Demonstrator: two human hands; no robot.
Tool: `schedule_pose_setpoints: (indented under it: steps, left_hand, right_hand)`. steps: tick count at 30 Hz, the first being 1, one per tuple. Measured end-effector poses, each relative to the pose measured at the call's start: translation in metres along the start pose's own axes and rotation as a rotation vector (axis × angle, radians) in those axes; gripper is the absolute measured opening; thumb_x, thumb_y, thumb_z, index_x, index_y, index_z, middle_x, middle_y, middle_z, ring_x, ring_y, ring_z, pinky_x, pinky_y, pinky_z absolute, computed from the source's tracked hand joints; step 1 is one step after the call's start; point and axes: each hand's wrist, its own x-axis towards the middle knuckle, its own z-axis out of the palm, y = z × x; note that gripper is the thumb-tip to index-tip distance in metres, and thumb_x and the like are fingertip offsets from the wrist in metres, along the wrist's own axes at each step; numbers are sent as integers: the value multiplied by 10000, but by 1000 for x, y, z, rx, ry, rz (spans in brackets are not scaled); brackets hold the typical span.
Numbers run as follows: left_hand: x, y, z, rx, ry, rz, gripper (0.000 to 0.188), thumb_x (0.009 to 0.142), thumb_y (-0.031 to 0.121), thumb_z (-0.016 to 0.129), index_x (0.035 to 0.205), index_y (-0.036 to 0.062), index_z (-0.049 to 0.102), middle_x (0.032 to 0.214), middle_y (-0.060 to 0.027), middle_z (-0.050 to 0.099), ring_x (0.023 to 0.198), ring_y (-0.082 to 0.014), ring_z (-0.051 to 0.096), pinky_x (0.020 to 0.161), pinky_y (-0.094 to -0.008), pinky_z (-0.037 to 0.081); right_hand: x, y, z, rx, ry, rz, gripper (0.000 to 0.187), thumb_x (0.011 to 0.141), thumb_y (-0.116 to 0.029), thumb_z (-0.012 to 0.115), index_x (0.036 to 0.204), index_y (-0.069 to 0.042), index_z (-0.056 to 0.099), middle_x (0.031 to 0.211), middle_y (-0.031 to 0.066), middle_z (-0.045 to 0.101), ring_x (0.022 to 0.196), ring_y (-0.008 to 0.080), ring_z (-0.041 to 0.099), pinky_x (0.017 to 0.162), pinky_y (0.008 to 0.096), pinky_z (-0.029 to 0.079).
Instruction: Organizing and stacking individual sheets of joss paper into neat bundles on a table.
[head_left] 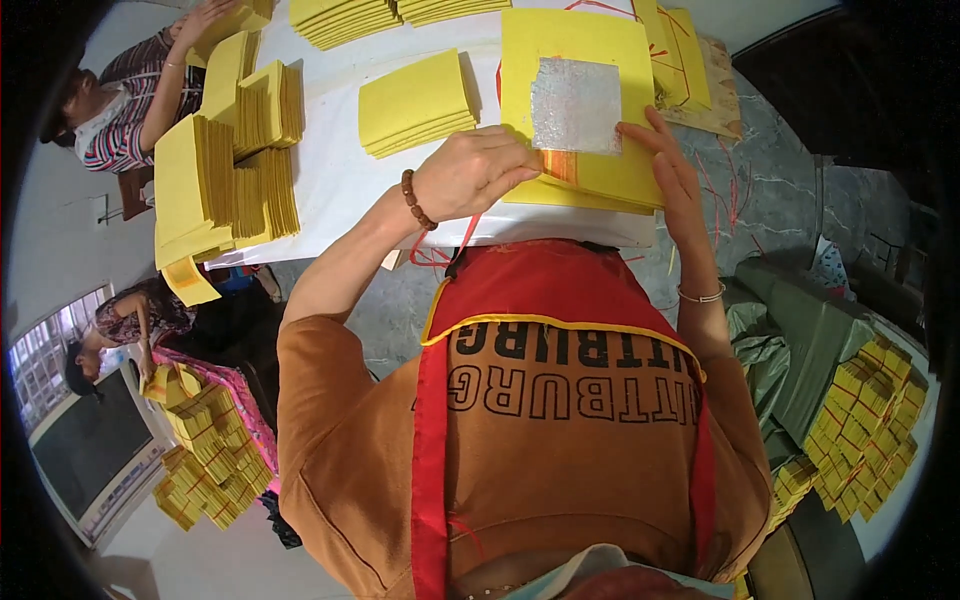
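In front of me lies a stack of large yellow paper sheets point(575, 40), with a square of silver foil point(577, 105) on the top sheet. An orange patch point(562, 166) shows just below the foil. My left hand point(478, 170), a beaded bracelet at its wrist, is closed in a pinch at the orange patch; whatever is between the fingertips is hidden. Along the stack's right edge my right hand point(672, 170) has its fingers stretched out, the thumb touching the foil's lower right side. Red string point(470, 232) hangs below my left hand at the table edge.
Left of the stack, folded yellow paper bundles point(418, 103) lie on the white-covered table point(325, 190). More bundles point(225, 180) stand at its left end, near a person point(140, 100). Another person point(140, 320) is lower left. Tied yellow bundles point(868, 430) are piled at the right.
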Motion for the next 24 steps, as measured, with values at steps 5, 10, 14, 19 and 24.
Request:
schedule_pose_setpoints:
  steps: [5, 10, 14, 19, 24]
  left_hand:
    - [2, -1, -1, -110, -27, -38, 76, 799, 86, 616, 818, 13, 622, 709, -102, 596, 638, -235, 578, 587, -315, 462]
    - [3, -5, -3, -284, -73, -299, 56, 780, 64, 588, 772, 11, 603, 660, -66, 593, 598, -139, 557, 556, -257, 443]
    - [4, -16, -6, -553, -116, -510, 74, 825, 72, 600, 842, 6, 629, 738, 4, 613, 677, -52, 525, 635, -229, 438]
    - [6, -25, -5, -715, -137, -546, 72, 833, 54, 586, 844, -5, 627, 757, 10, 606, 697, -40, 515, 646, -205, 426]
    - [9, -23, -7, -740, -148, -553, 74, 824, 55, 592, 851, -2, 629, 763, 13, 603, 691, -40, 512, 641, -198, 422]
  right_hand:
    - [-1, 1, 0, 49, 18, 44, 522, 952, -434, 304, 1158, -46, 586, 1240, 79, 546, 1337, 274, 264, 1081, 397, 189]
    - [0, 1, 1, 54, 13, 45, 601, 935, -515, 271, 1168, -56, 580, 1249, 77, 538, 1345, 266, 245, 1083, 397, 182]
    - [0, 12, -1, 95, -5, 26, 675, 880, -610, 322, 1184, -61, 568, 1264, 69, 527, 1348, 262, 243, 1088, 404, 173]
    - [0, 13, -2, 122, 5, -20, 688, 822, -631, 421, 1206, -75, 552, 1274, 56, 522, 1347, 265, 252, 1092, 415, 175]
    - [-1, 9, -4, 92, -20, -52, 587, 766, -477, 599, 1216, -103, 548, 1279, 42, 518, 1345, 266, 261, 1093, 419, 192]
